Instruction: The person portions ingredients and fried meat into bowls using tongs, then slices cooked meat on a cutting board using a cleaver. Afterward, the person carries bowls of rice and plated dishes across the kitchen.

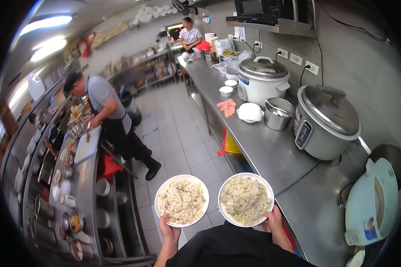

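My left hand (168, 229) grips the lower left rim of a round white plate of fried rice (182, 199), its thumb over the edge. On the right, my right hand (274, 221) holds a second white plate of fried rice (246, 199) by its lower right rim. Both plates are held level, side by side with a narrow gap, above the tiled floor. The right plate is close to the edge of the steel counter (294, 196).
Rice cookers (263, 82) (327, 122), a metal pot (278, 113) and white bowls (226, 91) stand on the right counter. At the left worktop (87, 178), a person (104, 100) bends over a cutting board (88, 144). Another person (190, 35) is at the far end.
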Demonstrator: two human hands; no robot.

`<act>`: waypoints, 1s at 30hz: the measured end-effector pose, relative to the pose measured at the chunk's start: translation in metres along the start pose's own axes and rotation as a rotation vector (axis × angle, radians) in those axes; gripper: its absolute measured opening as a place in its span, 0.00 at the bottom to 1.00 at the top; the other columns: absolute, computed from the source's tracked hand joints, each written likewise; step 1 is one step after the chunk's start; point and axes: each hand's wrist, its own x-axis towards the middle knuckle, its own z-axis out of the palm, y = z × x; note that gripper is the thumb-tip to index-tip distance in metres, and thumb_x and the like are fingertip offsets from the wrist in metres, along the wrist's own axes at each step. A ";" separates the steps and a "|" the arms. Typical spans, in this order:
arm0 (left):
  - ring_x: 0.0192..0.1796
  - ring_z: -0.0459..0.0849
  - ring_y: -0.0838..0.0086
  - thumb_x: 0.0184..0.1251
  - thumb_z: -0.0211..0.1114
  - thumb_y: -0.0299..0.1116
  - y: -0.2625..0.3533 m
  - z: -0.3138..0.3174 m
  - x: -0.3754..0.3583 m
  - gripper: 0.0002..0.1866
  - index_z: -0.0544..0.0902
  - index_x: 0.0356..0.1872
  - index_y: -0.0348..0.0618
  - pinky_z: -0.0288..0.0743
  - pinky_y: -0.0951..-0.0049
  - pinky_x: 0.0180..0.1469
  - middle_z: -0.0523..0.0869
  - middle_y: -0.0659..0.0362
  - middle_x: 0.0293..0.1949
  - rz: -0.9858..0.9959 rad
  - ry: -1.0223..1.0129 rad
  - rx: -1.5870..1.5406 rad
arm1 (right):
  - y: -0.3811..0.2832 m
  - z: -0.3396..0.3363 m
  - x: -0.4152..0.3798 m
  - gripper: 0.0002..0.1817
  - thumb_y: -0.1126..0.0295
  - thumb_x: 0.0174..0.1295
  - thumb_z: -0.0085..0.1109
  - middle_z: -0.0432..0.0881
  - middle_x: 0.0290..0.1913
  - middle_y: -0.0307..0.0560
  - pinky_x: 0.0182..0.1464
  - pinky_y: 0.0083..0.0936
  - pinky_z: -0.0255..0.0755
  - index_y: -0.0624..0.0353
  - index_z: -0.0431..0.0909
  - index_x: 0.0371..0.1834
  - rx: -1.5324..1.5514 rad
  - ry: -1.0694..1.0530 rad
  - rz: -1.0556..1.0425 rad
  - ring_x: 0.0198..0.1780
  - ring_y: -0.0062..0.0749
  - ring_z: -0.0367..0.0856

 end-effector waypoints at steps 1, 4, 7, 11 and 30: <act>0.67 0.74 0.55 0.62 0.52 0.37 -0.002 0.007 0.034 0.34 0.63 0.71 0.35 0.67 0.55 0.70 0.74 0.46 0.66 0.006 0.018 -0.009 | 0.008 0.009 0.043 0.25 0.77 0.55 0.50 0.81 0.47 0.55 0.28 0.33 0.85 0.67 0.66 0.60 0.000 -0.003 -0.018 0.37 0.39 0.87; 0.66 0.75 0.55 0.63 0.52 0.37 0.013 0.031 0.131 0.34 0.63 0.71 0.35 0.67 0.55 0.69 0.74 0.47 0.66 0.009 0.046 -0.010 | -0.038 0.099 0.114 0.26 0.79 0.56 0.48 0.78 0.55 0.56 0.53 0.35 0.80 0.70 0.65 0.61 -0.032 -0.041 0.126 0.52 0.42 0.82; 0.66 0.76 0.56 0.63 0.52 0.37 0.018 0.049 0.235 0.33 0.64 0.70 0.35 0.68 0.55 0.69 0.76 0.47 0.65 0.009 0.039 -0.053 | -0.044 0.156 0.201 0.25 0.78 0.59 0.47 0.77 0.55 0.55 0.49 0.33 0.82 0.69 0.65 0.62 -0.062 -0.085 0.109 0.52 0.40 0.82; 0.66 0.75 0.56 0.63 0.53 0.36 0.025 0.070 0.397 0.33 0.64 0.70 0.34 0.68 0.57 0.70 0.76 0.47 0.65 -0.005 0.006 -0.053 | -0.024 0.233 0.320 0.21 0.77 0.58 0.50 0.81 0.46 0.55 0.25 0.32 0.83 0.68 0.67 0.57 0.027 -0.032 0.027 0.34 0.39 0.86; 0.56 0.84 0.52 0.65 0.54 0.39 -0.032 0.360 1.151 0.30 0.64 0.67 0.35 0.86 0.51 0.47 0.78 0.44 0.60 -0.252 -0.328 0.188 | -0.062 0.505 0.757 0.22 0.77 0.58 0.51 0.80 0.45 0.56 0.26 0.30 0.85 0.70 0.65 0.58 -0.017 0.134 -0.156 0.35 0.39 0.86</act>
